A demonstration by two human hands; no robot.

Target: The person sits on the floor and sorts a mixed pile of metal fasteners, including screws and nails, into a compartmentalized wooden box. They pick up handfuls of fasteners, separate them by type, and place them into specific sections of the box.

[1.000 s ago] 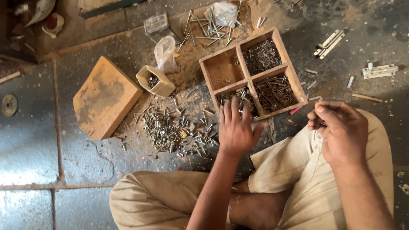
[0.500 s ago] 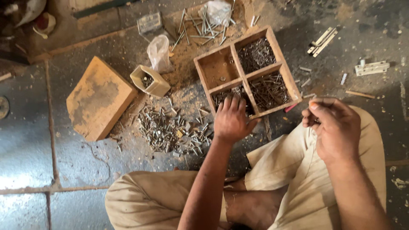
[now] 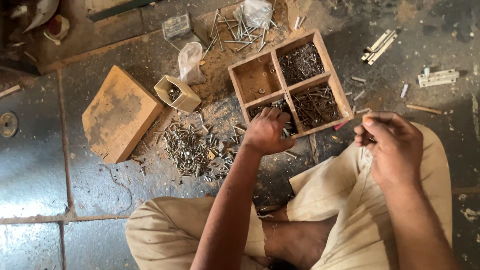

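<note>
Risk: nails spill if my left hand snags the wooden tray, or points prick my fingers. Left hand is curled, palm down, digging in the tray's near-left compartment; grip contents hidden. Right hand hovers over my knee, fingers pinched on something small, can't tell what.

wood block: left of the screw pile
plastic bag: above the pile
hinges: far right of it
</note>
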